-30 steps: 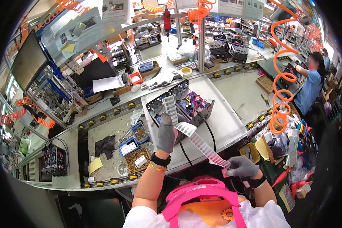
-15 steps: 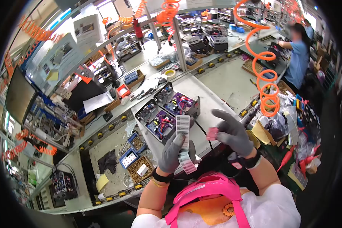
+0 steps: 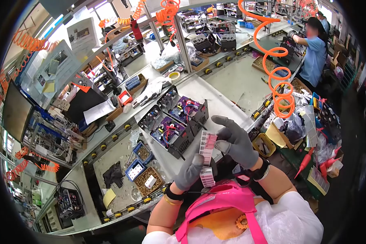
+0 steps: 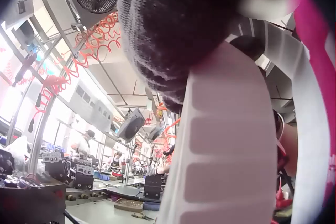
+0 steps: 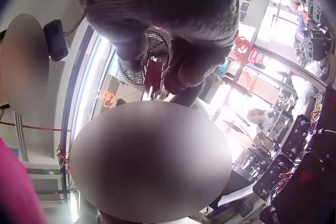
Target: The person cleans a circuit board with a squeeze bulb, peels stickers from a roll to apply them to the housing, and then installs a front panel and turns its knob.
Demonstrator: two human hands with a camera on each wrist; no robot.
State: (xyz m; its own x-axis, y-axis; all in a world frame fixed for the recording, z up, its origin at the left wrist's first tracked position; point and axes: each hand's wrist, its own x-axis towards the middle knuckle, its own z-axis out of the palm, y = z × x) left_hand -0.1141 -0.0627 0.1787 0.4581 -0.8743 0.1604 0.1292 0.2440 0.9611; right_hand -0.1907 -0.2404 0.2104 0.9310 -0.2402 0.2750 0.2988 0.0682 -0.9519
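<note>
Pink strap [image 3: 227,201]: smooth bright webbing across the person's chest, nearest of all, just below both hands.
Left hand [image 3: 190,173]: in a grey knit glove. The fingers are curled round the lower part of the label strip and the thumb is pressed flat on its face.
Label strip [image 3: 208,148]: a long, narrow paper ribbon held upright in front of the chest, between the two hands. It has glossy white backing and rows of small rounded rectangles, tinted pink near the top. The loose tail hangs below the left fist.
Right hand [image 3: 236,143]: in the same ribbed grey glove, just right of the strip. The thumb and a bent finger pinch the strip's pink upper edge, and the forefinger sticks out straight.
Workbench [image 3: 215,101]: a pale, flat, scuffed board beyond the hands.
Chassis [image 3: 179,122]: an open black metal box on the bench, with purple circuit boards and red wires inside.
Parts bins [image 3: 136,168]: small blue plastic trays and a brown one, full of tiny hardware, to the left of the hands.
Black cloth [image 3: 112,175]: a crumpled rag further left.
Coiled hose [image 3: 277,69]: a springy orange plastic spiral hanging at far right.
Worker [image 3: 314,57]: wears a blue shirt and is at the far right bench.
</note>
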